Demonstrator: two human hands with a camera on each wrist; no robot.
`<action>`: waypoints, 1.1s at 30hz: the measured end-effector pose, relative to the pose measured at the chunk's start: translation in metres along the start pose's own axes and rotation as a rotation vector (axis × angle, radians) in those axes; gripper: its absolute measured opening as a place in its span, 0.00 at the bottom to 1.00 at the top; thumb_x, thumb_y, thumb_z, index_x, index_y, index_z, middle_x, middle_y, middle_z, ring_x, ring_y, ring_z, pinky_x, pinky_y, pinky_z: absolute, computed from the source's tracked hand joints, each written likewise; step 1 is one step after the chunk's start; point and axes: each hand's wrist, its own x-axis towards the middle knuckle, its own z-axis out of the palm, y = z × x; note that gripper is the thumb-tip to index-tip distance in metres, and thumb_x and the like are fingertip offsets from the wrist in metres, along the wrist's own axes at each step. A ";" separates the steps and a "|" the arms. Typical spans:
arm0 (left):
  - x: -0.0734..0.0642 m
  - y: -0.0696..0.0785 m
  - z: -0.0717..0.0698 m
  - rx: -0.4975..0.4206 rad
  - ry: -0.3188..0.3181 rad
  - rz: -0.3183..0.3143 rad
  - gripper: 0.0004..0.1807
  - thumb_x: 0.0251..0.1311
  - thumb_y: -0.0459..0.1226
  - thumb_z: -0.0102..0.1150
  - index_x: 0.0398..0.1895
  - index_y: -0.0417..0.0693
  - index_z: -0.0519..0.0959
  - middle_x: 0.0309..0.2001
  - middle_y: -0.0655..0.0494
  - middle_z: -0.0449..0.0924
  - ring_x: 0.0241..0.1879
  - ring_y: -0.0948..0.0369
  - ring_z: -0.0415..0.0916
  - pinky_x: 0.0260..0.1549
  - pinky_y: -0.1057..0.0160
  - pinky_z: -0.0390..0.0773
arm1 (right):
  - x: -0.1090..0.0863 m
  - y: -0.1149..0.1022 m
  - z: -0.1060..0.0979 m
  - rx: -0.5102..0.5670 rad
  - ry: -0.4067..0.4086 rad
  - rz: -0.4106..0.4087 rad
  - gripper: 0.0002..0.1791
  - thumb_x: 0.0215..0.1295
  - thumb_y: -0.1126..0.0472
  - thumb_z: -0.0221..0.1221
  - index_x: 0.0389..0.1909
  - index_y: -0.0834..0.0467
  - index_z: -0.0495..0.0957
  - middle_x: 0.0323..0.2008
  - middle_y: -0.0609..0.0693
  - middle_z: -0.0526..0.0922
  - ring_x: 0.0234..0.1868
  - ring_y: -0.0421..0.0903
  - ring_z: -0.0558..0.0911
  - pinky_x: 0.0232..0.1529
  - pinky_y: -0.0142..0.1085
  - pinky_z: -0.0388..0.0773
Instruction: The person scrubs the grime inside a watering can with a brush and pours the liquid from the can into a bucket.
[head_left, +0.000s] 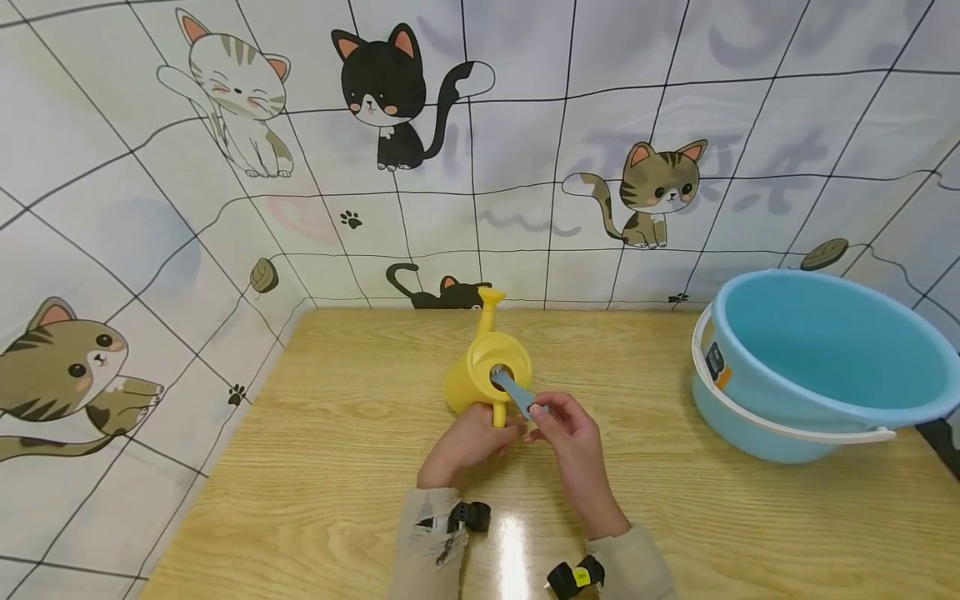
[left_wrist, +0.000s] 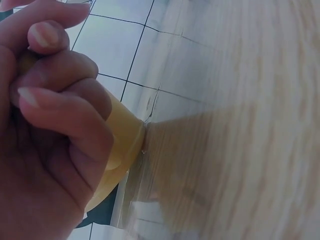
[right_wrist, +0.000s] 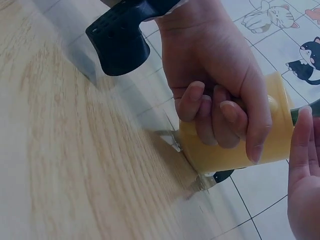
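Note:
In the head view a yellow toy watering can (head_left: 459, 385) stands on the wooden table, its spout toward the back wall. My left hand (head_left: 468, 442) grips the can's handle at the near side, and its curled fingers show close up in the left wrist view. Between the thumb and fingers of my right hand (head_left: 573, 433) is the handle end of a small blue-grey toy rake (head_left: 516, 392). The rake slants over the can's round top opening, with its pronged end at the hole. How far the prongs reach inside cannot be told.
A large light-blue bucket (head_left: 795, 429) with a white handle stands on the table (head_left: 337, 467) at the right. Behind and to the left rises a white gridded wall covering (head_left: 517, 217) with printed cats. Black cameras (head_left: 573, 577) are strapped on both wrists.

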 end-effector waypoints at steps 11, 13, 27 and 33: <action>0.002 0.002 0.003 0.071 0.014 0.012 0.18 0.51 0.42 0.54 0.08 0.48 0.69 0.08 0.61 0.65 0.09 0.65 0.60 0.12 0.68 0.60 | 0.001 -0.006 -0.001 0.031 0.057 -0.001 0.10 0.63 0.65 0.51 0.42 0.65 0.71 0.34 0.59 0.74 0.36 0.59 0.73 0.27 0.38 0.76; 0.002 0.001 0.004 0.072 0.014 0.004 0.17 0.50 0.42 0.54 0.08 0.48 0.69 0.08 0.61 0.65 0.09 0.65 0.60 0.11 0.68 0.60 | 0.001 -0.014 0.002 0.014 0.085 0.047 0.12 0.62 0.62 0.53 0.43 0.65 0.71 0.34 0.59 0.74 0.36 0.60 0.73 0.27 0.38 0.76; 0.001 0.000 0.003 0.021 0.006 -0.013 0.22 0.54 0.53 0.54 0.13 0.48 0.72 0.10 0.59 0.67 0.10 0.64 0.61 0.12 0.66 0.63 | 0.000 -0.023 0.006 0.061 0.058 0.113 0.19 0.57 0.62 0.58 0.49 0.63 0.70 0.38 0.57 0.75 0.33 0.49 0.78 0.29 0.36 0.76; 0.001 0.001 0.001 0.002 0.001 -0.009 0.21 0.54 0.53 0.54 0.15 0.47 0.73 0.10 0.60 0.66 0.11 0.64 0.61 0.12 0.66 0.62 | 0.000 -0.027 0.007 0.090 0.030 0.134 0.20 0.58 0.63 0.57 0.52 0.64 0.67 0.41 0.56 0.75 0.35 0.47 0.77 0.31 0.37 0.76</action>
